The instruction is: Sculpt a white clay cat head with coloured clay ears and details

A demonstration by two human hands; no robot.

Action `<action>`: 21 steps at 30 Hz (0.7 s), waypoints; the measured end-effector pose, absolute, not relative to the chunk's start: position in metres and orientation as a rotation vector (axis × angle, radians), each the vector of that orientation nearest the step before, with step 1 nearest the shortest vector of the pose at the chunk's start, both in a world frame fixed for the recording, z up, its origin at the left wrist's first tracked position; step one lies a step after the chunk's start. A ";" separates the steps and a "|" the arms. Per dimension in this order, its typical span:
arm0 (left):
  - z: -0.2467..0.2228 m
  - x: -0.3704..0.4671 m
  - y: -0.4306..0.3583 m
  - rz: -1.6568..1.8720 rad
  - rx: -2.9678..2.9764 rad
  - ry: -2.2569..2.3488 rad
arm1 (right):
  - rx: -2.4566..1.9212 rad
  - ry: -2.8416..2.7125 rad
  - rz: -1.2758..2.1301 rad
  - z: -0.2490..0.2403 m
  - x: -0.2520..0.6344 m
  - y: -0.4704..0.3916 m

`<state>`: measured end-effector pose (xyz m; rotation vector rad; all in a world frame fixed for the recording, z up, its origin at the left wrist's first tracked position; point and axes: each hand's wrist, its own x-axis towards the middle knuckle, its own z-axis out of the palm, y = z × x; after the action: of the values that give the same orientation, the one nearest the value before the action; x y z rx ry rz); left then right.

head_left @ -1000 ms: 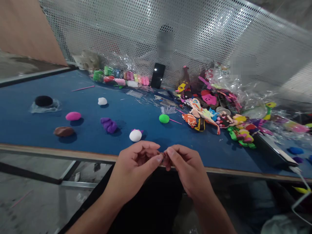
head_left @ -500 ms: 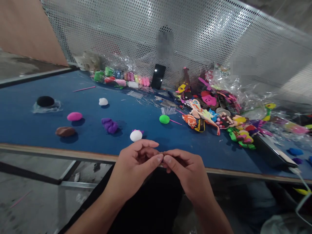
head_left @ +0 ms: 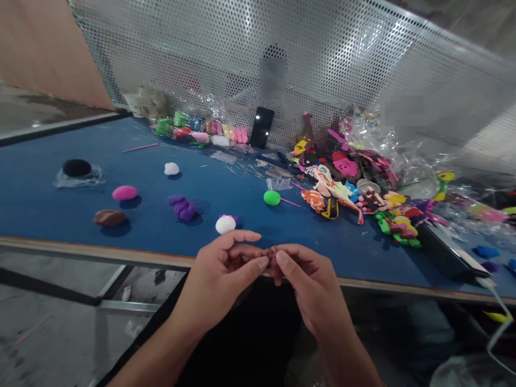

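Note:
My left hand (head_left: 223, 274) and my right hand (head_left: 308, 274) meet at the fingertips over the table's front edge. Between them is a small piece of brown clay (head_left: 269, 252), mostly hidden by the fingers. Thumb and fingers of both hands pinch it, while the left index finger is stretched out above. Just beyond the left hand lies a white clay ball (head_left: 225, 225) with small purple points behind it. A green clay ball (head_left: 272, 198) on a pink stick lies farther off. To the left are a purple clay lump (head_left: 182, 208) and a brown clay lump (head_left: 109, 217).
On the blue table (head_left: 226, 188) also lie a pink clay ball (head_left: 124, 193), a white lump (head_left: 171, 169) and black clay (head_left: 77, 167) on plastic. A phone (head_left: 262, 127) leans on the perforated metal screen (head_left: 226, 48). Clay figures (head_left: 330, 185) crowd the right side.
My right thumb has lifted slightly and shifted right, away from the left thumb, so a little more brown clay shows. The things on the table lie as before.

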<state>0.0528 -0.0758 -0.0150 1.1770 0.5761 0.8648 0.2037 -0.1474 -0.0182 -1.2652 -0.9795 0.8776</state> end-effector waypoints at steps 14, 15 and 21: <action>-0.013 0.020 -0.077 1.029 1.651 0.880 | -1.179 -0.982 0.924 -0.017 0.199 -0.147; -0.012 0.014 -0.073 1.088 1.802 0.963 | -1.159 -0.966 0.946 -0.018 0.198 -0.146; -0.012 0.016 -0.042 1.147 2.413 1.254 | -1.052 -0.882 1.051 -0.016 0.191 -0.140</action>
<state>0.0156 -0.0424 -0.0116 2.4132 1.2542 1.1470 0.1911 -0.1403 -0.0163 -1.0518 -0.8824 1.0510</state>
